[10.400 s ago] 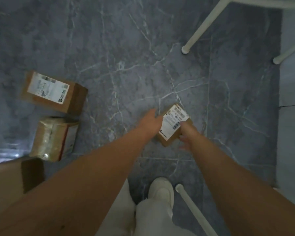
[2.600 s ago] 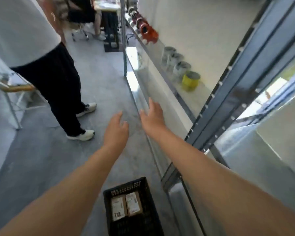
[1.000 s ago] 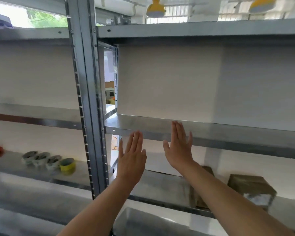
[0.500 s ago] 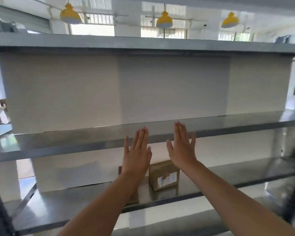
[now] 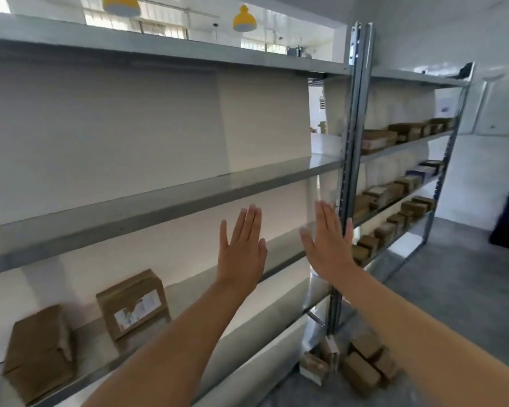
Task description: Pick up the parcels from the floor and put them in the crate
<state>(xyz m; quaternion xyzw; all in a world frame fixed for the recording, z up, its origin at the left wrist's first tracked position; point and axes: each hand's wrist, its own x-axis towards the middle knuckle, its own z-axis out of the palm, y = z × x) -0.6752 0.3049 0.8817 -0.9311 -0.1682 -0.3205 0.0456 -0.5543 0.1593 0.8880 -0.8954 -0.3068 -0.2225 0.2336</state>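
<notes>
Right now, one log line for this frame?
left hand: open, empty | right hand: open, empty | parcels: piled on floor beside shelf post | crate: not in view

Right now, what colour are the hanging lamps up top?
Yellow. The lamps show above the top shelf in the head view.

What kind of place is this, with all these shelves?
Likely a parcel storeroom or small warehouse: long metal shelving, rows of cardboard boxes along it, and loose parcels heaped on the floor.
</notes>
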